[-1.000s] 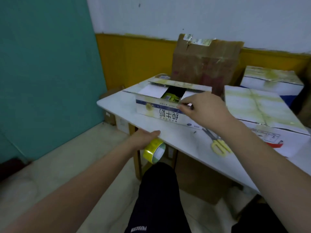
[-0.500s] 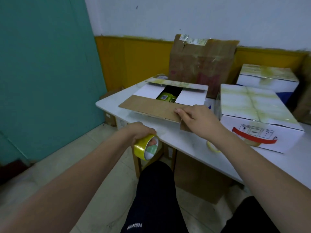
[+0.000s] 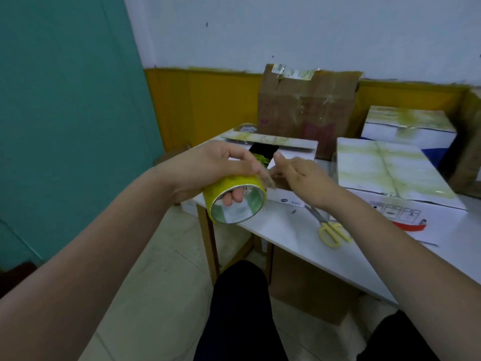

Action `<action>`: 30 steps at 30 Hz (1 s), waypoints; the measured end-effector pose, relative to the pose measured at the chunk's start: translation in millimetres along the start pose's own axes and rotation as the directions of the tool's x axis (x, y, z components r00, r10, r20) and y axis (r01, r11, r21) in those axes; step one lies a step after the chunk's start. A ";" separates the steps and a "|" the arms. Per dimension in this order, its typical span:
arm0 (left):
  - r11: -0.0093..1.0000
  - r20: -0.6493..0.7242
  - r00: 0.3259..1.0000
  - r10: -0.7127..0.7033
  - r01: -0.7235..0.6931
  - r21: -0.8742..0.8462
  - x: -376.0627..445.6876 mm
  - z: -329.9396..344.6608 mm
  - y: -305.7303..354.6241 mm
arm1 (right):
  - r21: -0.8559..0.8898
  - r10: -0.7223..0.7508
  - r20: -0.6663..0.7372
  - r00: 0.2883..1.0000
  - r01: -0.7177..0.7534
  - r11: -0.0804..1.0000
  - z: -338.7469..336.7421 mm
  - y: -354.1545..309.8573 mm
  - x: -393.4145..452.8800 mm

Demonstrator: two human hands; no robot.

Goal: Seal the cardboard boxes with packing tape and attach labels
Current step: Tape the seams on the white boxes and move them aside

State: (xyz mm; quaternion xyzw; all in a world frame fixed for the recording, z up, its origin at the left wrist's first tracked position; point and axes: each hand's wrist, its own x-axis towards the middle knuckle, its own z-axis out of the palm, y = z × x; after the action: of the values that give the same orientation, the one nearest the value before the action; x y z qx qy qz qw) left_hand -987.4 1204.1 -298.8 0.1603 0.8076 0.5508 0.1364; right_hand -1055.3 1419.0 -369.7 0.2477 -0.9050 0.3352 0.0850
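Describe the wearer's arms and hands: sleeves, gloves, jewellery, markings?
Both forearms are bare to the frame edge, no sleeves showing. The left hand and right hand carry no gloves, and no rings, watch or markings are visible. Dark trousers show below.

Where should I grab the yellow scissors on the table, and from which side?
Take the scissors by the yellow handle loops, coming from the table's near edge. They lie flat with the loops toward you and the blades pointing away toward the open box, probably passing under the right hand.
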 end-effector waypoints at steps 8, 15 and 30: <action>0.983 -0.206 0.978 0.035 -0.071 -0.168 51.2 36.9 -13.2 | 0.766 0.172 0.347 0.922 -0.384 0.515 -17.4 7.0 5.1; 0.978 -0.283 0.959 0.009 -0.068 -0.199 55.9 48.5 -23.2 | 0.818 0.182 0.213 0.960 -0.277 0.503 -9.3 10.8 4.5; 0.927 -0.303 0.951 -0.052 -0.067 -0.369 47.2 90.5 -56.5 | 0.166 0.187 -0.009 0.982 -0.183 0.969 -0.2 40.6 35.9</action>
State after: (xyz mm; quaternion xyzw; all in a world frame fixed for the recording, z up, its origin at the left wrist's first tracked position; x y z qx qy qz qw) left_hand -1000.7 1280.7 -385.7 0.0466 0.6981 0.7137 0.0349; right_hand -1106.7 1431.6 -381.0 0.1645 -0.8923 0.4182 0.0438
